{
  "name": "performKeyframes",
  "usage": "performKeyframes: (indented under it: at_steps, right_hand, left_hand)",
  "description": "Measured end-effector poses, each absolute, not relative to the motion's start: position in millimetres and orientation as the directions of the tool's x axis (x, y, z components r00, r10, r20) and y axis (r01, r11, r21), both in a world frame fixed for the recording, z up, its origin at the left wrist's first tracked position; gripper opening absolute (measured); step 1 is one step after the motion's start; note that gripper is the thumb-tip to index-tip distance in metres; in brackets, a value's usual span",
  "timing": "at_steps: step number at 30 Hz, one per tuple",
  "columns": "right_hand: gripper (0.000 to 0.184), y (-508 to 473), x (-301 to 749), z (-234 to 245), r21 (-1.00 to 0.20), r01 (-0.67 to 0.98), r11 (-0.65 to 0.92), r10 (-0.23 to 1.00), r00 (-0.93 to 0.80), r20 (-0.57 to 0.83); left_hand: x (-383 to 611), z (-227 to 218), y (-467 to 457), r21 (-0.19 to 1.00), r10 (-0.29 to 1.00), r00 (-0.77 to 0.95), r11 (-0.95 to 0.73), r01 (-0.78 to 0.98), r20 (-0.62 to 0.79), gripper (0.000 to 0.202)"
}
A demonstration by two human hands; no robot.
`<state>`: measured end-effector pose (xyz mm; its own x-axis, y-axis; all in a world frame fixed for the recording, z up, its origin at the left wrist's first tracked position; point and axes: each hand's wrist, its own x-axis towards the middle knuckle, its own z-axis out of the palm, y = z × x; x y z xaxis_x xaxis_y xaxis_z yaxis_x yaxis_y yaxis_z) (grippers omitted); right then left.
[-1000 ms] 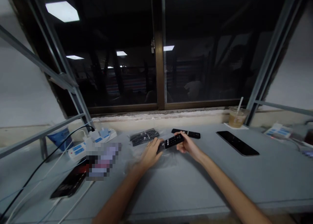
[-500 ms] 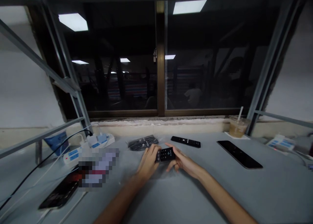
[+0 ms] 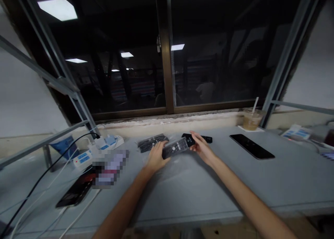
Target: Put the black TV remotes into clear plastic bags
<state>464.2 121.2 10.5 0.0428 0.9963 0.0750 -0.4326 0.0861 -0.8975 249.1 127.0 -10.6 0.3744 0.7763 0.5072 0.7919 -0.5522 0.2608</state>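
Between my hands is a black remote control [image 3: 176,148], tilted up toward the right. A clear plastic sleeve covers its left and middle part, while its right end is bare. My left hand [image 3: 156,157] is closed on the sleeved left end. At the bare right end, the fingers of my right hand [image 3: 202,148] are closed around the remote. Just behind my left hand, several remotes in plastic wrapping [image 3: 151,142] lie on the table. A second bare remote [image 3: 208,139] lies behind my right hand, partly hidden by it.
On the grey table [image 3: 208,190], a dark phone [image 3: 252,146] lies to the right, near a plastic cup with a straw [image 3: 252,120]. At the left are a power strip [image 3: 86,157], cables and another phone [image 3: 78,188]. A window stands behind, with metal posts at both sides.
The view has tipped down, showing the table's front edge. My hands are farther apart, and more of the remote shows between them, with the plastic sleeve over it.
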Motion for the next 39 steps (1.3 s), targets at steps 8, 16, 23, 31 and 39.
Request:
performKeyframes:
  at_steps: [8, 16, 23, 31, 39]
  right_hand:
    - [0.028, 120.7, 472.0, 7.9, -0.83, -0.522, -0.197, 0.969, -0.232, -0.084]
    - [0.038, 115.7, 471.9, 4.3, -0.894, -0.413, -0.174, 0.956, -0.289, -0.052]
    - [0.043, 116.7, 468.6, -2.4, -0.924, -0.366, -0.108, 0.969, -0.245, -0.016]
    - [0.055, 116.3, 465.7, -4.3, -0.976, -0.204, -0.076, 0.977, -0.212, -0.032]
    - [0.049, 122.5, 462.6, -14.6, -1.0, 0.007, 0.003, 0.995, -0.099, 0.002]
  left_hand:
    - [230.9, -12.3, 135.2, 0.223, 0.785, 0.376, -0.531, 0.817, 0.492, 0.033]
    - [236.0, -9.9, 131.6, 0.213, 0.742, 0.412, -0.586, 0.782, 0.528, 0.037]
    - [244.1, -6.8, 123.2, 0.159, 0.756, 0.43, -0.564, 0.81, 0.494, 0.04]
    - [249.8, -2.7, 116.3, 0.097, 0.723, 0.487, -0.601, 0.794, 0.491, 0.044]
    - [257.0, 0.7, 109.4, 0.124, 0.722, 0.527, -0.634, 0.764, 0.449, 0.047]
